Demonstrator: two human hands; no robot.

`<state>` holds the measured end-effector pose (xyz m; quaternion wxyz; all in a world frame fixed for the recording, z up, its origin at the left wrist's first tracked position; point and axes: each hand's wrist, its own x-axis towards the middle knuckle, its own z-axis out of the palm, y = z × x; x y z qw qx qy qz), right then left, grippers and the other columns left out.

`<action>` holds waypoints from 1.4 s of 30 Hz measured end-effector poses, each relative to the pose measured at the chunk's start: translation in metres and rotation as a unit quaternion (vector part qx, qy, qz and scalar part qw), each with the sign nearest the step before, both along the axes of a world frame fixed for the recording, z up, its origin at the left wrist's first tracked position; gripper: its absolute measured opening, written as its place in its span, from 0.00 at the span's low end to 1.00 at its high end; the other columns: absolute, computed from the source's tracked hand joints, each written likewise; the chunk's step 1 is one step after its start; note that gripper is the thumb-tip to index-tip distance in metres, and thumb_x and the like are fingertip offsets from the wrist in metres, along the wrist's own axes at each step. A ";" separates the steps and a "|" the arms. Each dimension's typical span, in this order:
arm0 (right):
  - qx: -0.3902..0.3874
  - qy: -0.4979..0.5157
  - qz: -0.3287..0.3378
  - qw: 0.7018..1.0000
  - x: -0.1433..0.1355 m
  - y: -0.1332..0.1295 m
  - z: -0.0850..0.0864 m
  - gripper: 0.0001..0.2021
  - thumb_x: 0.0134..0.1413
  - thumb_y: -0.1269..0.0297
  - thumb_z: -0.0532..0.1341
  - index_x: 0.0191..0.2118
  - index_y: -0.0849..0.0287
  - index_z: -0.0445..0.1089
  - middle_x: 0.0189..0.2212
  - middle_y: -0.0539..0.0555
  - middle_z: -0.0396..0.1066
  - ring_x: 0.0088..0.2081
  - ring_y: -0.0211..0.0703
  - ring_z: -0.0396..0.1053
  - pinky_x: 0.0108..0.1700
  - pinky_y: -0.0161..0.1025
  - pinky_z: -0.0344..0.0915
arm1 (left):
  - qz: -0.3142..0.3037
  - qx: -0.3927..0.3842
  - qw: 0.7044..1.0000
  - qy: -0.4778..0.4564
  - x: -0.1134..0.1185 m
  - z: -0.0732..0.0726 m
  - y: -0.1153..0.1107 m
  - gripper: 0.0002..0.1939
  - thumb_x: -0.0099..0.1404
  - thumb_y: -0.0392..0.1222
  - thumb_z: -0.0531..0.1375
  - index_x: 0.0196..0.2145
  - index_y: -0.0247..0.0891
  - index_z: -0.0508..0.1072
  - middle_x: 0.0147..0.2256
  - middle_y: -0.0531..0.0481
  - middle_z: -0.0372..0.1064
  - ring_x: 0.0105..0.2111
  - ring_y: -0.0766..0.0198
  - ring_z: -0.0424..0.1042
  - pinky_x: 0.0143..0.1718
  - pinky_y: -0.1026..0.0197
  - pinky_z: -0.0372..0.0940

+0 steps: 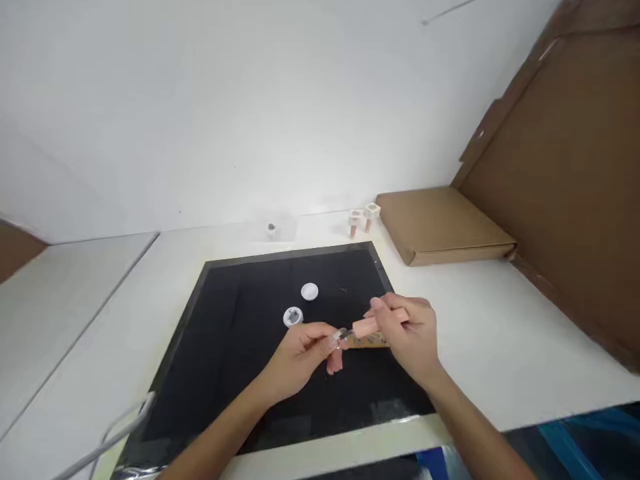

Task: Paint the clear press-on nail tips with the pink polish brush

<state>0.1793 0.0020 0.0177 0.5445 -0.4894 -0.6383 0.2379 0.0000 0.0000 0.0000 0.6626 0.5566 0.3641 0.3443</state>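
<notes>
Over the black mat (pixel 240 373), both my hands meet near the centre right. My right hand (pixel 413 333) is closed round a pink-handled tool (pixel 367 327), its thin dark tip pointing left. That tip reaches a small shiny, clear-looking piece (pixel 340 335), pinched in the fingers of my left hand (pixel 305 353); its kind is too small to tell. Behind the hands lies a yellowish strip (pixel 367 341) with dark marks, partly covered. A round white container (pixel 293 317) with grey stuff inside sits just beyond my left hand. Farther back is a white round lid or dish (pixel 309 291).
Two pink-stemmed pieces with white tops (pixel 354 219) stand by the wall. Left of them is a clear tray (pixel 286 228) holding a small item. A flat cardboard box (pixel 445 220) lies back right, beside a tall cardboard panel (pixel 565 167). A white cable (pixel 115 433) crosses the front left.
</notes>
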 end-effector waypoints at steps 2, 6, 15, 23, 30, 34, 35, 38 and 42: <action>0.004 0.009 -0.030 1.000 0.001 0.003 0.003 0.20 0.54 0.65 0.57 0.12 0.60 0.63 0.09 0.46 0.59 0.14 0.31 0.54 0.17 0.30 0.53 | 0.002 -0.005 1.000 -0.004 0.001 0.000 0.000 0.19 0.61 0.52 0.60 0.22 0.33 0.72 0.18 0.52 0.66 0.19 0.70 0.64 0.24 0.66 0.61; 0.010 0.039 -0.026 0.999 0.005 0.004 0.004 0.19 0.55 0.65 0.57 0.13 0.60 0.65 0.09 0.45 0.60 0.13 0.30 0.54 0.17 0.30 0.52 | 0.007 -0.007 1.000 -0.013 0.002 -0.001 0.000 0.17 0.60 0.52 0.61 0.24 0.34 0.74 0.17 0.53 0.66 0.18 0.70 0.63 0.24 0.65 0.62; -0.058 0.038 0.018 0.997 0.004 0.006 0.003 0.20 0.55 0.63 0.58 0.14 0.60 0.67 0.12 0.50 0.69 0.15 0.33 0.59 0.18 0.31 0.55 | -0.003 0.081 0.996 0.041 0.001 -0.003 -0.002 0.14 0.65 0.44 0.56 0.27 0.35 0.76 0.20 0.51 0.68 0.20 0.69 0.66 0.25 0.66 0.63; -0.055 0.045 0.120 0.990 0.010 0.006 0.000 0.18 0.55 0.63 0.58 0.16 0.60 0.69 0.10 0.46 0.63 0.14 0.32 0.56 0.16 0.30 0.50 | 0.000 0.272 0.953 0.133 -0.002 -0.003 -0.004 0.15 0.66 0.30 0.51 0.26 0.35 0.74 0.23 0.51 0.70 0.24 0.69 0.69 0.27 0.68 0.63; -0.072 0.097 -0.013 0.993 0.012 0.016 0.000 0.19 0.55 0.62 0.59 0.15 0.60 0.68 0.11 0.48 0.66 0.15 0.33 0.56 0.19 0.32 0.52 | 0.031 0.402 0.899 0.170 -0.004 -0.007 -0.001 0.12 0.65 0.29 0.52 0.30 0.35 0.74 0.26 0.50 0.70 0.26 0.69 0.69 0.30 0.68 0.63; -0.077 0.148 -0.033 0.985 0.016 0.023 -0.002 0.19 0.54 0.61 0.59 0.15 0.60 0.68 0.10 0.46 0.60 0.16 0.33 0.52 0.19 0.33 0.50 | 0.079 0.398 0.898 0.168 -0.003 -0.009 0.002 0.09 0.64 0.30 0.55 0.34 0.36 0.76 0.31 0.48 0.73 0.30 0.67 0.72 0.32 0.67 0.65; -0.080 0.156 -0.028 0.984 0.016 0.024 -0.003 0.19 0.55 0.61 0.59 0.15 0.60 0.68 0.09 0.45 0.58 0.16 0.33 0.52 0.19 0.33 0.50 | 0.097 0.389 0.900 0.171 -0.003 -0.010 0.003 0.09 0.64 0.31 0.56 0.34 0.36 0.76 0.31 0.47 0.74 0.31 0.66 0.72 0.33 0.67 0.66; -0.088 0.176 -0.025 0.980 0.018 0.029 -0.007 0.19 0.55 0.61 0.59 0.15 0.60 0.67 0.10 0.45 0.54 0.16 0.33 0.50 0.19 0.33 0.47 | 0.168 0.321 0.915 0.179 -0.003 -0.011 0.001 0.07 0.63 0.34 0.58 0.35 0.37 0.76 0.31 0.48 0.75 0.31 0.65 0.74 0.34 0.65 0.68; -0.099 0.213 -0.029 0.972 0.021 0.036 -0.013 0.19 0.55 0.60 0.59 0.15 0.60 0.66 0.10 0.43 0.49 0.16 0.31 0.46 0.19 0.33 0.44 | 0.279 0.200 0.929 0.139 -0.002 -0.013 -0.013 0.05 0.61 0.40 0.60 0.32 0.36 0.75 0.29 0.48 0.76 0.30 0.63 0.76 0.34 0.64 0.71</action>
